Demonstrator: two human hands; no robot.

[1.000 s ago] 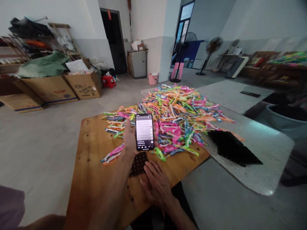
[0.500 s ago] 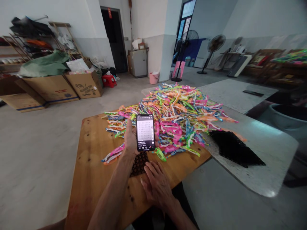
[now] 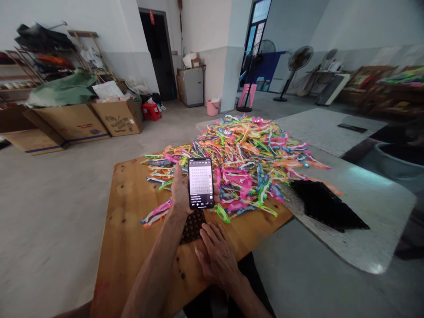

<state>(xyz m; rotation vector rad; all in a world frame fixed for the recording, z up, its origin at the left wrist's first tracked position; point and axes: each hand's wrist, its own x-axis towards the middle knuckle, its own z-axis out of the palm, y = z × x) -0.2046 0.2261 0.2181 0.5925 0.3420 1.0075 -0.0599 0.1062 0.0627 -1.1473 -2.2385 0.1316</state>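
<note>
My left hand (image 3: 180,194) is wrapped round a smartphone (image 3: 201,183), held upright with its lit screen towards me. Rows of characters fill a pale panel on that screen. Below it, my right hand (image 3: 217,254) lies on the wooden tabletop (image 3: 132,247), fingers stretched out and holding nothing. Its fingertips are near a dark tray with a grid of small pockets (image 3: 192,227), partly covered by my left forearm. Behind the phone spreads a large heap of colourful plastic pieces (image 3: 245,150) in pink, orange, green, blue and white, some looking like toy glasses.
To the right, black flat trays (image 3: 326,205) lie on a pale stone-like tabletop (image 3: 371,247). A dark flat object (image 3: 351,127) rests farther back. Cardboard boxes (image 3: 73,123) line the left, with a red stool (image 3: 151,111) beside them. Standing fans (image 3: 300,59) and a pink bucket (image 3: 213,107) are behind.
The view has shifted very slightly. The characters on the phone's screen look a little different. Both hands keep their places.
</note>
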